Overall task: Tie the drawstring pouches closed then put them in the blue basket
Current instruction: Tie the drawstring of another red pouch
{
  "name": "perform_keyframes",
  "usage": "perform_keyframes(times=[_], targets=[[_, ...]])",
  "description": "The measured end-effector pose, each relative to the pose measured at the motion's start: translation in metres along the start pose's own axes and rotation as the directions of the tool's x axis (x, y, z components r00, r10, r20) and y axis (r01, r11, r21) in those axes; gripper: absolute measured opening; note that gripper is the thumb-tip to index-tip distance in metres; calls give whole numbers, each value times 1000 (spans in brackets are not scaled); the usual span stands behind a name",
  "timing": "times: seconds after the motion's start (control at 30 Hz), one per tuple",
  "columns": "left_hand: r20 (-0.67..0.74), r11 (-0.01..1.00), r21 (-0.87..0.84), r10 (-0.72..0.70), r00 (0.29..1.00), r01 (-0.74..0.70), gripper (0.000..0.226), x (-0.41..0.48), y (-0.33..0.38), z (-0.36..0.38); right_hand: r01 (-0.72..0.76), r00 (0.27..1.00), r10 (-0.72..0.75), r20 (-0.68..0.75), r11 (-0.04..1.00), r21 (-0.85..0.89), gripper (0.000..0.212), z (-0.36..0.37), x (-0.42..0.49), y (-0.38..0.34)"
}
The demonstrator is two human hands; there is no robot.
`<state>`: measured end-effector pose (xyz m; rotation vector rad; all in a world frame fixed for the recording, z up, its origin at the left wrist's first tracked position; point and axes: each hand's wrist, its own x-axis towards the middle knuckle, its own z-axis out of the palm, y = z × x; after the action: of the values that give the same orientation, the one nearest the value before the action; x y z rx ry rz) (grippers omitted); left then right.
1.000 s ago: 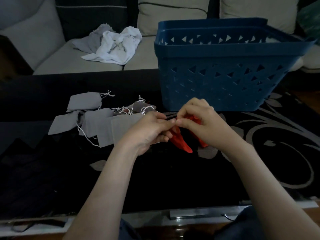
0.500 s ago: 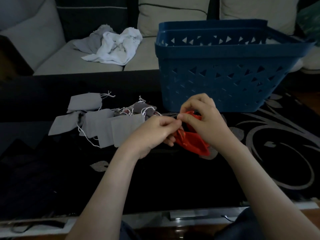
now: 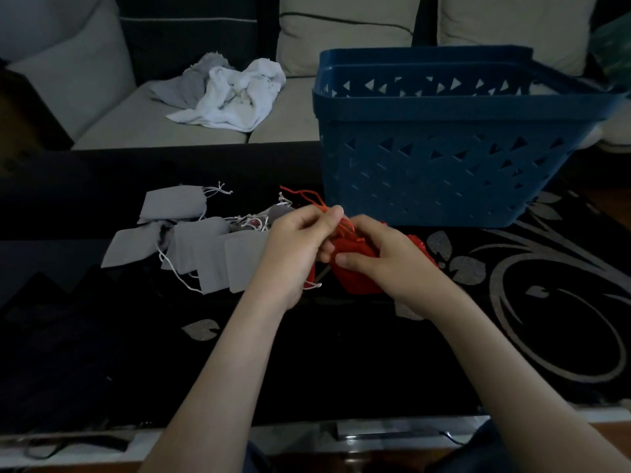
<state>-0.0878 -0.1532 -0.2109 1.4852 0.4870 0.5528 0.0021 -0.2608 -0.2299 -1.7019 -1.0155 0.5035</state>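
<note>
Red cloth showed between both hands, just in front of the blue basket (image 3: 444, 172). The left hand (image 3: 297, 247) was raised a little, knuckles up, its grip pinched on the red cord (image 3: 309, 194) between thumb and forefinger; the loose end of the cord trailed up and away to the left of the basket's near corner. The right hand (image 3: 386, 261) lay lower and to the right, fingers curled over the red pouch (image 3: 356, 271) with the thumb laid flat across its front, so its grip was closed round the pouch. Both forearms reached in from the near edge of the table (image 3: 307, 353), almost meeting at the fingertips.

Left of the basket, on the dark patterned table, a loose heap of grey pouches (image 3: 205, 247) overlapped one another, their white strings tangled; the left wrist covered the nearest one's edge. Behind the basket stood a pale sofa (image 3: 112, 124) with a crumpled white cloth (image 3: 235, 97) on its seat.

The red pouch sat inside the right hand's grip, its bunched neck turned toward the left hand's pinch, its lower part hanging free above the table. It was near the basket's front wall, outside it. Whether a knot had formed could not be told.
</note>
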Motion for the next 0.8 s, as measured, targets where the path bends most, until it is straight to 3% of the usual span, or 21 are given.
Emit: perform_keyframes(times=[0.1, 0.27, 0.37, 0.47, 0.53, 0.67, 0.73, 0.8], targets=[[6, 999, -31, -32, 999, 32, 31, 3, 2, -8, -11, 995, -7, 101, 985, 175, 23, -3, -3, -7], [171, 934, -317, -117, 978, 168, 15, 3, 10, -14, -87, 986, 13, 169, 895, 437, 27, -12, -6, -12], [213, 938, -316, -73, 974, 139, 13, 2, 10, -15, -120, 980, 12, 198, 833, 540, 21, -16, -8, -13], [129, 994, -94, 67, 989, -55, 3, 4, 8, -16, -114, 982, 14, 189, 841, 529, 20, -19, -9, -12], [110, 958, 165, 220, 969, -236, 8, 5, 4, -17, -114, 987, 44, 155, 870, 480, 20, -19, -9, -10], [186, 669, 590, 432, 882, -452, 7, 7, -11, -14, -91, 995, 81, 50, 969, 232, 24, -16, -8, -8], [175, 564, 703, 453, 874, -433, 8, 10, -17, -12, -116, 993, 107, 58, 973, 200, 18, -14, -7, -8], [153, 513, 761, 454, 878, -398, 8, 10, -19, -8, -161, 984, 135, 112, 947, 277, 4, -12, -8, -10]])
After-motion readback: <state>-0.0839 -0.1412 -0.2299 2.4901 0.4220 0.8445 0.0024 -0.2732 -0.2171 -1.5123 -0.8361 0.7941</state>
